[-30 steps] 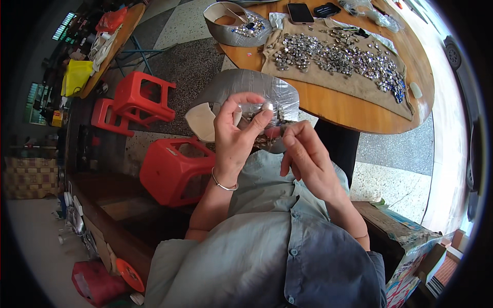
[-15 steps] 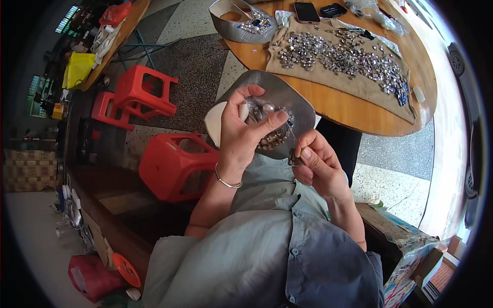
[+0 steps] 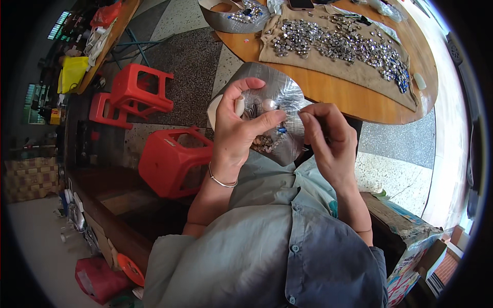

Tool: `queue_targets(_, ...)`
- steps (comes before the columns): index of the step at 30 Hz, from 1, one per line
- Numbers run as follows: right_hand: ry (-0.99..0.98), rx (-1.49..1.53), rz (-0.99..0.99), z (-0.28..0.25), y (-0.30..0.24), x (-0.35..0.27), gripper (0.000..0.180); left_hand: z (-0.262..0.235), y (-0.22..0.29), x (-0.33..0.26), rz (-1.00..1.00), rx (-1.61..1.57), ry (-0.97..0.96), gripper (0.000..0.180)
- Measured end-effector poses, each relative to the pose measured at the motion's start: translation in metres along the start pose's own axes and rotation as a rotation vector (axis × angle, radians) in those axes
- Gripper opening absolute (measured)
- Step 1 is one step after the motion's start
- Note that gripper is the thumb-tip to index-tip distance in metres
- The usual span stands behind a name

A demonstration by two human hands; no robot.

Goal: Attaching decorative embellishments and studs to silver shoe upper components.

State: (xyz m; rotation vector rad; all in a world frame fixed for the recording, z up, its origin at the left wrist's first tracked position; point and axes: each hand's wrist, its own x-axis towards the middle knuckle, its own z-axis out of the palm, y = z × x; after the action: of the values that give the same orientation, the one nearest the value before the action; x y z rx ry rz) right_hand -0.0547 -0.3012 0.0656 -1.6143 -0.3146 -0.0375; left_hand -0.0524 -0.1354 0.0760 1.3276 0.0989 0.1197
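Observation:
My left hand [image 3: 235,128] grips a silver-grey shoe upper [image 3: 291,87] above my lap, its thumb lying across the decorated part. A large pearl bead [image 3: 268,104], a blue stone [image 3: 282,131] and a cluster of brownish beads [image 3: 264,144] show around that thumb. At the right edge of the upper, my right hand [image 3: 333,141] is closed in a pinch of thumb and forefinger. Whatever it pinches is too thin to make out.
A round wooden table [image 3: 303,77] stands ahead, carrying a tan cloth [image 3: 277,59] strewn with clear and blue rhinestones [image 3: 344,43]. A second beaded silver upper [image 3: 226,21] and a phone [image 3: 301,4] lie there too. Red plastic stools [image 3: 172,161] stand at left, a box [image 3: 411,241] at right.
My right hand has risen from below the beads to the upper's right edge, still pinching. The upper has tilted, showing more of its shiny surface. The view has shifted slightly.

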Motion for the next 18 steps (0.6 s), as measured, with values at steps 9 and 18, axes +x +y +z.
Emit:
queue_targets(9,-0.050,0.071,0.076,0.006,-0.004,0.006,0.008,-0.007,0.004,0.002,-0.198,-0.192,-0.092,0.057)
queue_targets(18,-0.087,0.082,0.117,0.003,-0.010,0.006,0.007,-0.006,0.003,-0.001,-0.113,-0.148,-0.113,0.060)
